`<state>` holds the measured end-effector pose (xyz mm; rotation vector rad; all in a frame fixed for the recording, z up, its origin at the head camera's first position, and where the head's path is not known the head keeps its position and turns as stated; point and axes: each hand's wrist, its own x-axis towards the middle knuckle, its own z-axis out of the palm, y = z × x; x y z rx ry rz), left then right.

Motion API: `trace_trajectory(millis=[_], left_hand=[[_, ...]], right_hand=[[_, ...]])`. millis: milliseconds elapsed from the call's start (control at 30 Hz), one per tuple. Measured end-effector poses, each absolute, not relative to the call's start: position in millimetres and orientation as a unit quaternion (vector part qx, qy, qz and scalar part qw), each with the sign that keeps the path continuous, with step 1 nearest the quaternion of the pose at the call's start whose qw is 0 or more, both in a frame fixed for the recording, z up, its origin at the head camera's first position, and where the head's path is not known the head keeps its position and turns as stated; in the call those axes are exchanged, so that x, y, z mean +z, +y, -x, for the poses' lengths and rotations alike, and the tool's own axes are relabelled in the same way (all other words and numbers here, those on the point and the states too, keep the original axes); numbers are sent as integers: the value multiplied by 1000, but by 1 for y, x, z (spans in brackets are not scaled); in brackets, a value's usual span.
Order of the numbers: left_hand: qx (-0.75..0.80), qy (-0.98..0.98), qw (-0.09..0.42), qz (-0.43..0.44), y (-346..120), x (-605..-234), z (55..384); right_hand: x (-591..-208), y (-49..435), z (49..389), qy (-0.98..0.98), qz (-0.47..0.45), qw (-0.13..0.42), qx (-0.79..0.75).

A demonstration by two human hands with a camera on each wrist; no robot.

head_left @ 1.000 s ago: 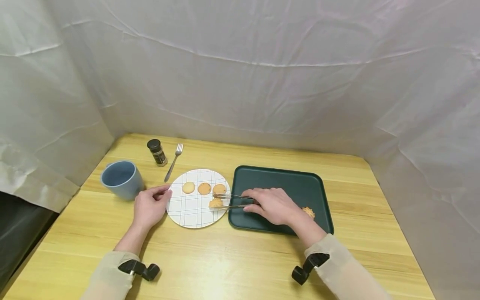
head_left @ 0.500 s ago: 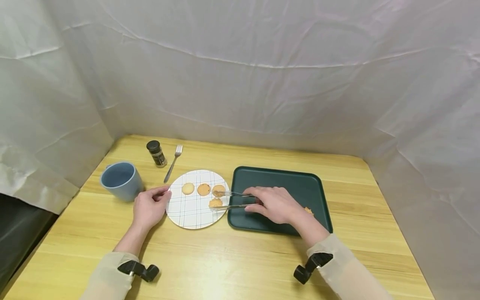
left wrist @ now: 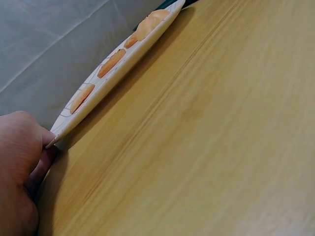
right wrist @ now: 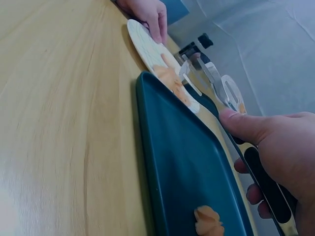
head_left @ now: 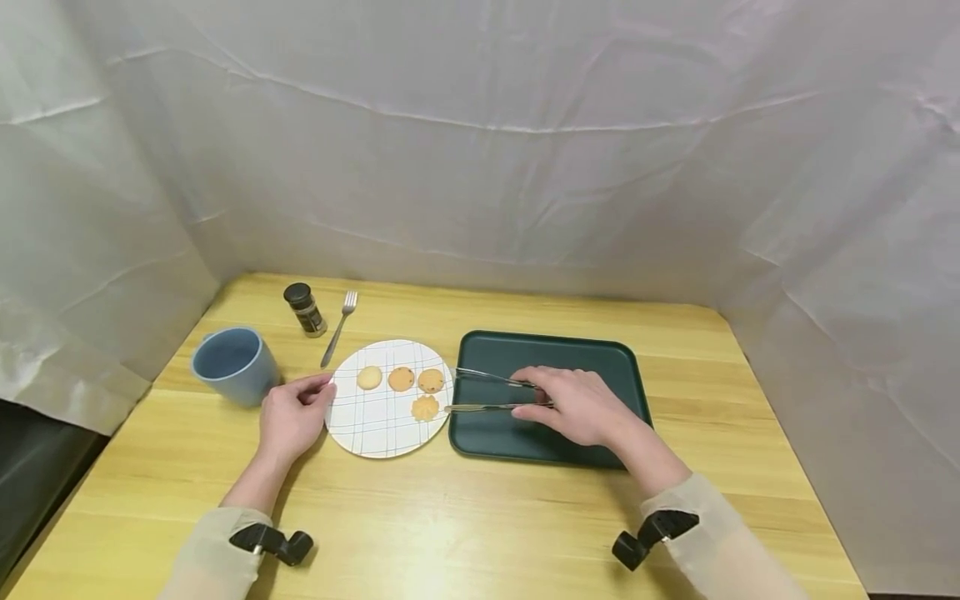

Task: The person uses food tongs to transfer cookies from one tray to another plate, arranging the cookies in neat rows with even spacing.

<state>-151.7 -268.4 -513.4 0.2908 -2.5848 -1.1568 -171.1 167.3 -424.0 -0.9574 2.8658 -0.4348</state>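
Observation:
My left hand (head_left: 291, 417) pinches the left rim of a white checked plate (head_left: 363, 432); thumb and fingers meet at that edge in the left wrist view. On the plate lie a pale round cookie (head_left: 369, 377), two browner round cookies and a ruffled cookie (head_left: 425, 407). Over the dark green tray (head_left: 555, 346), my right hand (head_left: 577, 408) holds metal tongs (head_left: 480, 407) with dark grips. Their spread tips point at the plate's right edge, with nothing between them. Another ruffled cookie (right wrist: 208, 221) rests on the tray in the right wrist view; my right arm hides it from the head view.
A blue mug (head_left: 236, 367) stands just left of my left hand. Behind the plate are a black-capped spice jar (head_left: 306, 310) and a fork (head_left: 341, 329). Grey cloth (head_left: 480, 192) hangs along the back and sides of the wooden table (head_left: 420, 525).
My right hand has drawn the tongs to the right, away from the ruffled cookie, which stays on the plate. The tips no longer surround it. My left hand keeps its hold on the rim.

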Motion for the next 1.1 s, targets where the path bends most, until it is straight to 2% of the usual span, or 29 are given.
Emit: trace_trajectory(millis=[1100], left_hand=[[-405,-897,149,-96,-269,-512,151]], right_hand=[[-432,270,144,959,226,44,-165]])
